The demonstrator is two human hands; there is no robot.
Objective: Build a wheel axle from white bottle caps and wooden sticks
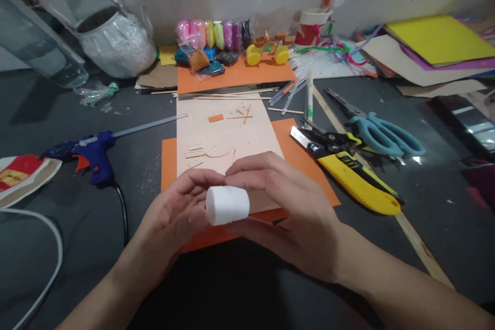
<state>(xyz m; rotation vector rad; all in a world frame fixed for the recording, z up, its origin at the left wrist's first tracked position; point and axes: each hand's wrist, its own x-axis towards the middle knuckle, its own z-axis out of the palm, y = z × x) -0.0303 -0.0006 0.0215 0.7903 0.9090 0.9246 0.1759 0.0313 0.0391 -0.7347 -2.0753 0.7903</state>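
A small white cylinder (229, 205), slightly rounded at its right end, lies on its side between my two hands above the sheets. My left hand (180, 211) is closed around its left end, with the thumb against the near side. My right hand (288, 211) reaches in from the right, fingers over the top and thumb beneath, closed on the right end. Under the hands lie a cream sheet (228, 134) and an orange sheet (317, 191). Short cut sticks (194, 153) and orange scraps (215, 118) rest on the cream sheet.
At left are a blue glue gun (95, 152) and silver kettle (116, 41). To the right lie a yellow utility knife (359, 183) and blue-handled scissors (386, 131). Clay packets (216, 36), a small yellow-wheeled model (266, 54) and a paper cup (311, 26) stand behind.
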